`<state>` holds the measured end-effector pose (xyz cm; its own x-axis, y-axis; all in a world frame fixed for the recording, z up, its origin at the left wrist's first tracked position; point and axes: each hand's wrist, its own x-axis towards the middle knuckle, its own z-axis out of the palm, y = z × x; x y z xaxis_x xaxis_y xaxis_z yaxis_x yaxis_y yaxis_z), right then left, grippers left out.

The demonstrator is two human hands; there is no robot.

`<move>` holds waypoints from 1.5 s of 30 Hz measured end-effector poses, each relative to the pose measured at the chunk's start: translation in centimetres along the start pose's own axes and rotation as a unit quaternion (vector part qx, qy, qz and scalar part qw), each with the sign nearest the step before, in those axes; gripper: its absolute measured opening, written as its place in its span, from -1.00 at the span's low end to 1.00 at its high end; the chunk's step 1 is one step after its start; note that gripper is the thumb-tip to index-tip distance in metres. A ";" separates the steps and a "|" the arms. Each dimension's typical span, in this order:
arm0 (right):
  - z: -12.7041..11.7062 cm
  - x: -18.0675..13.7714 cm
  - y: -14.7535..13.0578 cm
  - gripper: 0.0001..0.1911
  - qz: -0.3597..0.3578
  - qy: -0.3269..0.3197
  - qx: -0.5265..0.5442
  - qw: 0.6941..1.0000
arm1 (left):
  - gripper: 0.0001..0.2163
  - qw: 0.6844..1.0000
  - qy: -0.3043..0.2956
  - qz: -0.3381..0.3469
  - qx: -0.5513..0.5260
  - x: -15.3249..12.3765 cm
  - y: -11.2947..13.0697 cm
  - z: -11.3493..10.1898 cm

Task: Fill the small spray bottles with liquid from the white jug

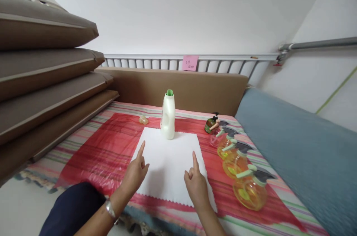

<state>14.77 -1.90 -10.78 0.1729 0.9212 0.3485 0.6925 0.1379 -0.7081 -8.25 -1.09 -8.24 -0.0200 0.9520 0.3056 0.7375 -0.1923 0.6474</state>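
Note:
My left hand (135, 172) is above the left edge of the white cloth (170, 169), index finger stretched out, thumb apart and the other fingers curled. It holds nothing. My right hand (196, 184) is over the right part of the cloth in a like pose, its index finger pointing away from me, also holding nothing. Beyond both hands, an off-white plastic jug (168, 120) with a side handle stands upright at the cloth's far edge. Its outer cap is off, and a green spout (170, 92) shows in the neck.
A small clear cap (143, 120) lies on the red plastic sheet (103, 146). To the right, a dark green pump bottle (209, 125) and several round spray bottles (249, 193) form a row. Stacked brown cushions (47, 65) rise at left; a long brown cushion (178, 89) stands behind.

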 end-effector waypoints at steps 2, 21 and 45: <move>0.0 0.0 -0.1 -0.25 -0.005 -0.007 0.000 1.000 | -0.30 1.000 -0.002 0.000 0.014 0.1 0.1 0.0; 1.1 0.4 1.5 -0.13 0.072 -0.099 -0.046 0.991 | -0.23 0.994 -0.074 -0.060 0.056 0.2 -1.2 0.7; 1.8 0.0 1.7 -0.13 -0.008 -0.015 0.062 0.998 | -0.19 0.998 -0.021 -0.056 -0.015 -0.7 -0.9 0.2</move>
<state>14.70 -1.03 -13.06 0.1408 0.9287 0.3431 0.6022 0.1947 -0.7742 -8.77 -1.51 -9.13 -0.0721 0.9771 0.2004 0.7112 -0.0905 0.6971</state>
